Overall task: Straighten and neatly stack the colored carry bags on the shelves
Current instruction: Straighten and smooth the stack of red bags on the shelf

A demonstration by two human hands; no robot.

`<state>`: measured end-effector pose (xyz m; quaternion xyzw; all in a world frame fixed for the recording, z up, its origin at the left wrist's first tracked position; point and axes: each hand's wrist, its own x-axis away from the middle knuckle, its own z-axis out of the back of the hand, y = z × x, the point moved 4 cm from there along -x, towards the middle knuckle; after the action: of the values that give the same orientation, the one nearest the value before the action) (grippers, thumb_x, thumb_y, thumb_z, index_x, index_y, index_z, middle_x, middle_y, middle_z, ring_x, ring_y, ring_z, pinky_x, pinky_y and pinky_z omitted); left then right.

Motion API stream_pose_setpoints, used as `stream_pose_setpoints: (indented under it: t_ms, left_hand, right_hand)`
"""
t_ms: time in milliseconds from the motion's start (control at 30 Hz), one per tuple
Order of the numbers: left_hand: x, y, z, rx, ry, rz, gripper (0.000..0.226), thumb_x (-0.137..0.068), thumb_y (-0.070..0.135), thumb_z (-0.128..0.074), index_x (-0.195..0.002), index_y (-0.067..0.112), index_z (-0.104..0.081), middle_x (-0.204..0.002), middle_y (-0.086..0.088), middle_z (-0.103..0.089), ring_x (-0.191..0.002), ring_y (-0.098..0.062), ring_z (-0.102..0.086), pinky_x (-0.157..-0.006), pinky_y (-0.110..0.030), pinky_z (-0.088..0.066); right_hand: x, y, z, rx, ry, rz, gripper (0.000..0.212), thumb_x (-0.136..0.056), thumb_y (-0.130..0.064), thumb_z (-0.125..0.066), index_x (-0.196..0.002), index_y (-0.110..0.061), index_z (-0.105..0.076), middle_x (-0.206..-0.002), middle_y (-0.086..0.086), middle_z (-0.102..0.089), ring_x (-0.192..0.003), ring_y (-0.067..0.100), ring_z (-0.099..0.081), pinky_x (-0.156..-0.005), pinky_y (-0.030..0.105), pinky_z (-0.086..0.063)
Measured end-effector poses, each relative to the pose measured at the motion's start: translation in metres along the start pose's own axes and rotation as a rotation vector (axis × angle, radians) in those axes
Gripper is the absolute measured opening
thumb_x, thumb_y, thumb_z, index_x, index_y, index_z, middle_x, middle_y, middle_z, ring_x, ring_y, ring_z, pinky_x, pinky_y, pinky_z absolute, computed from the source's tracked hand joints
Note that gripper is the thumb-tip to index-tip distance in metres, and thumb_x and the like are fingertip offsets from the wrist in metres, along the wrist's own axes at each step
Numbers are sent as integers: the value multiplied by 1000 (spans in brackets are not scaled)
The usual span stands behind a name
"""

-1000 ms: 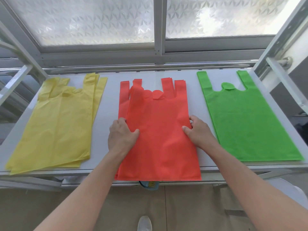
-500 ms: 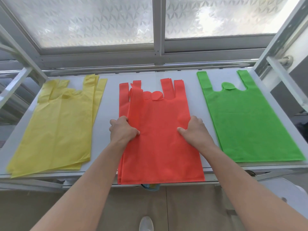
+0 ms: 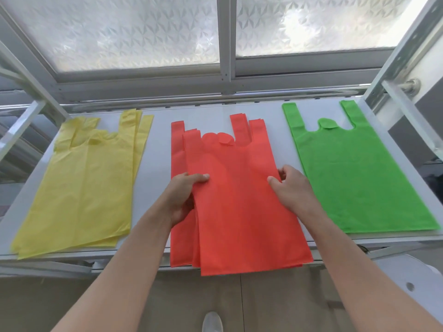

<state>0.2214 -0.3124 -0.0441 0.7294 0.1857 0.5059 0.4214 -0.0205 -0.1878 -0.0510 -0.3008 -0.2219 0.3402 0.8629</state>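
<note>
Both hands are pinched onto the red bags (image 3: pixel 239 200), one on each long side: the left hand (image 3: pixel 181 200) has its thumb on top and fingers tucked beneath the left edge, and the right hand (image 3: pixel 291 190) clamps the right edge the same way, about halfway down the stack. That looks a sensible place to hold. These are thin, light, floppy fabric sheets, so gripping mid-length on both sides keeps the pile from sagging or fanning further.

The red bags sit in the middle of the white shelf (image 3: pixel 158 164), their handles pointing at the window (image 3: pixel 225 32), their bottom ends hanging over the shelf's near edge. They are plainly uneven: one bag pokes out along the left side, and the handles are staggered. I'd expect the layers to slide easily over each other, so they should square up with little effort.

Left of the red bags lie the yellow bags (image 3: pixel 81 183), loosely splayed. Right of them, just beside the right hand, the green bags (image 3: pixel 359 176) look already tidy. Bare shelf strips separate the piles, narrower toward the green, so a sideways shuffle risks nudging that stack.
</note>
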Motion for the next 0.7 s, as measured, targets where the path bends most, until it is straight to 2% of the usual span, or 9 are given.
stream_pose_setpoints:
  t_ms: [67, 100, 167, 233, 300, 367, 500, 600, 700]
  left_hand:
    - [5, -11, 6, 6, -84, 117, 31, -81, 13, -74, -111, 6, -70, -100, -13, -72, -86, -27, -68, -90, -44, -53]
    - [3, -14, 10, -13, -95, 117, 33, -77, 13, -75, -110, 9, -70, -96, -11, -71, -81, -24, -68, -84, -41, -54]
    - [-4, -9, 16, -34, -82, 36, 30, -81, 10, -77, -111, 10, -69, -94, -8, -72, -74, -20, -69, -70, -33, -56]
    - [-19, 7, 19, -71, -57, -45, 29, -89, 13, -75, -117, 8, -70, -97, -6, -76, -72, -16, -71, -59, -26, -57]
    - [-39, 28, 21, -130, -23, -85, 31, -91, 17, -76, -120, 8, -72, -105, -10, -79, -74, -14, -74, -62, -26, -61]
    - [-60, 46, 22, -193, 13, -107, 35, -89, 17, -79, -122, 7, -72, -114, -13, -77, -77, -14, -75, -71, -29, -61]
    - [-79, 61, 17, -249, -46, -165, 37, -91, -2, -68, -128, 3, -65, -121, -16, -75, -104, -26, -73, -95, -41, -57]
    - [-81, 59, 14, -105, -32, -249, 47, -91, -4, -70, -133, 0, -52, -116, -16, -76, -111, -32, -73, -93, -44, -61]
    - [-83, 52, 10, -144, -15, -233, 45, -83, 15, -85, -123, 4, -69, -111, -13, -78, -108, -30, -74, -95, -45, -60]
  right_hand:
    - [5, 12, -1, -154, -56, -56, 26, -91, -31, -71, -111, -16, -61, -105, 4, -70, -95, 27, -68, -88, 40, -55]
    - [8, 17, -2, -287, -97, -108, 31, -90, -27, -74, -116, -19, -58, -106, 4, -71, -93, 26, -71, -89, 45, -58]
    - [10, 21, -6, -535, -197, -222, 50, -89, -14, -76, -130, -21, -49, -112, 9, -73, -91, 26, -74, -86, 50, -61]
    - [6, 20, -5, -611, -269, -254, 60, -91, -3, -73, -142, -15, -43, -118, 13, -72, -92, 25, -73, -83, 44, -62]
    - [1, 19, -3, -572, -311, -226, 56, -91, 3, -70, -140, -9, -47, -116, 13, -74, -87, 21, -71, -74, 34, -59]
    - [-2, 21, 0, -497, -354, -197, 49, -91, 6, -68, -137, -5, -54, -114, 10, -75, -87, 17, -71, -73, 28, -57]
    - [-4, 26, 2, -438, -443, -159, 39, -89, 7, -66, -125, -7, -68, -110, 5, -78, -89, 14, -72, -76, 25, -55]
    - [-7, 30, 1, -445, -443, -153, 38, -88, 7, -66, -122, -10, -69, -108, 6, -79, -86, 14, -73, -72, 25, -55]
    - [-13, 29, -2, -470, -441, -159, 33, -90, 3, -64, -121, -9, -69, -109, 9, -78, -87, 19, -74, -70, 27, -56]
